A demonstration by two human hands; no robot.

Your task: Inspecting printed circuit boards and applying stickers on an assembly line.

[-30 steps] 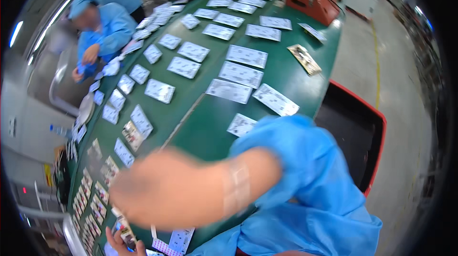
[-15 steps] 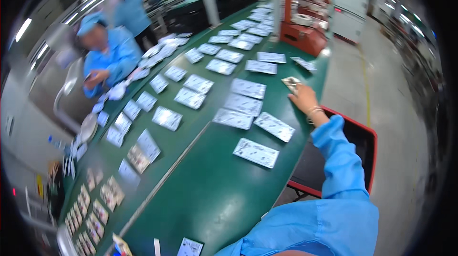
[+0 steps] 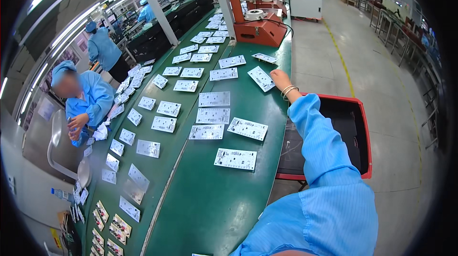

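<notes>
Bare right hand (image 3: 280, 79) touches the right edge of a white rectangular circuit board (image 3: 260, 78), far right on the glossy green tabletop (image 3: 205, 203); pinch unconfirmed. Board appears light, stiff, fragile; edge hold advisable. Left hand unseen.

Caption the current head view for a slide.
Right hand at the edge of a white circuit board on a green workbench, among other white boards, a red-rimmed bin alongside.

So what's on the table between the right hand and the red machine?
Head view: a white circuit board lies on the green table between the right hand and the red machine.
</notes>
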